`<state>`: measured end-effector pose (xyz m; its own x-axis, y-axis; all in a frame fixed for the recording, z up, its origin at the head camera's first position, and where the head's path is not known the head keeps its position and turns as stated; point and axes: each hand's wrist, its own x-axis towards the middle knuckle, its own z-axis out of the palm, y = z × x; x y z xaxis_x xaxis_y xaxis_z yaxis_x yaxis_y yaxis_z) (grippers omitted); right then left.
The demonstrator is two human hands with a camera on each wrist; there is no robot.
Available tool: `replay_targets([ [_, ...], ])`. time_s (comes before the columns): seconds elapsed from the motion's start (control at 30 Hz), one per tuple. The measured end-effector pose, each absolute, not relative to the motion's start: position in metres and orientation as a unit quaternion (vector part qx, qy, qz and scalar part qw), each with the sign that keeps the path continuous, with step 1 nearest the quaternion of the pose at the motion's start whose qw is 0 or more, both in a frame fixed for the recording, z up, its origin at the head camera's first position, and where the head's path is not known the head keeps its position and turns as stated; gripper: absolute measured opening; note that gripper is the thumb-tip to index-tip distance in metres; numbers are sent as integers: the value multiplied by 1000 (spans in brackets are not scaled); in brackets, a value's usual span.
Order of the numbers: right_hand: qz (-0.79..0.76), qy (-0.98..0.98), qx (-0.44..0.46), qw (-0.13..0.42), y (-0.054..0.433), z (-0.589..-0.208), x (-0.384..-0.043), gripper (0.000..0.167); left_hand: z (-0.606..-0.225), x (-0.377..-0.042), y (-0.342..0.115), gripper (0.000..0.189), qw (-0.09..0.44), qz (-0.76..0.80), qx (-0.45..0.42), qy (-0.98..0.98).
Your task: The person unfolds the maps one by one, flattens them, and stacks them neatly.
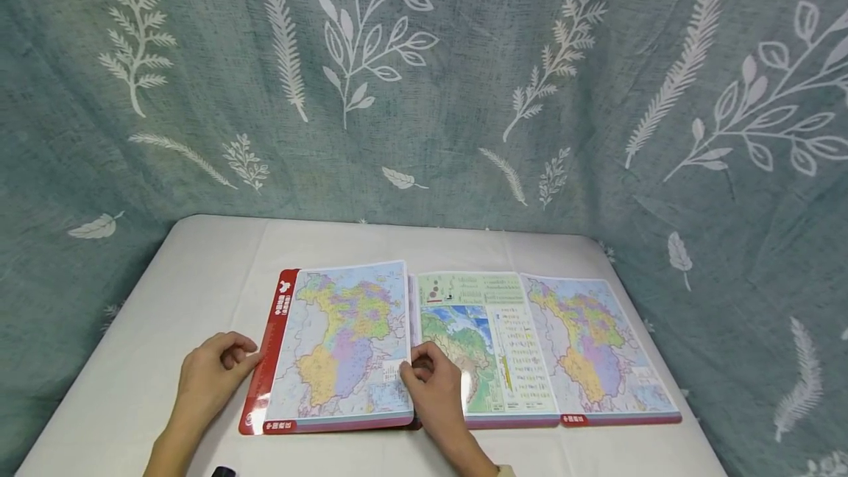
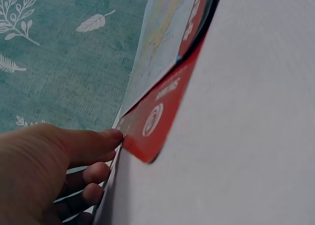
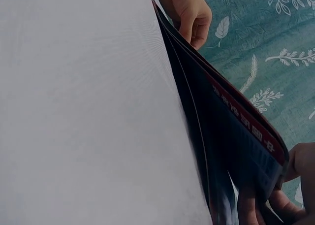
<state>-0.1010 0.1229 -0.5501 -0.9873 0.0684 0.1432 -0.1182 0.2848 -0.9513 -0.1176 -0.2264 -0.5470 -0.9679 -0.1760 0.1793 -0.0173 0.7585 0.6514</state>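
Note:
A glossy folding map (image 1: 344,344) lies spread across the table, its left panel printed with coloured regions and bordered by a red strip (image 1: 263,381). At that strip, my left hand (image 1: 215,374) touches the outer edge with its thumb, the other fingers loosely bent. My right hand (image 1: 433,392) pinches the right edge of the left panel, thumb on top. From below, the right wrist view shows the fingers (image 3: 248,205) under a raised corner and the panel's dark underside (image 3: 197,97). Part of the map's middle is hidden behind the right hand.
To the right are a green relief panel (image 1: 517,389) and another coloured map panel (image 1: 583,344). A white cloth covers the table (image 1: 212,256). Behind it hangs a teal leaf-patterned curtain (image 1: 450,94). A small black object (image 1: 224,472) shows at the bottom edge.

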Motion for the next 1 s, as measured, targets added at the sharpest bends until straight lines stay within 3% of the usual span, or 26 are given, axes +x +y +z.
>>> replay_targets([
  [0.53, 578, -810, -32, 93, 130, -550, -102, 8, -549, -119, -211, 16, 146, -353, 24, -924],
  [0.87, 571, -809, -52, 130, 132, -551, -102, 12, -551, -121, -208, 30, 150, -350, -10, -925],
  [1.0, 586, -801, -43, 114, 129, -553, -101, 10, -551, -121, -208, 32, 147, -344, -13, -927],
])
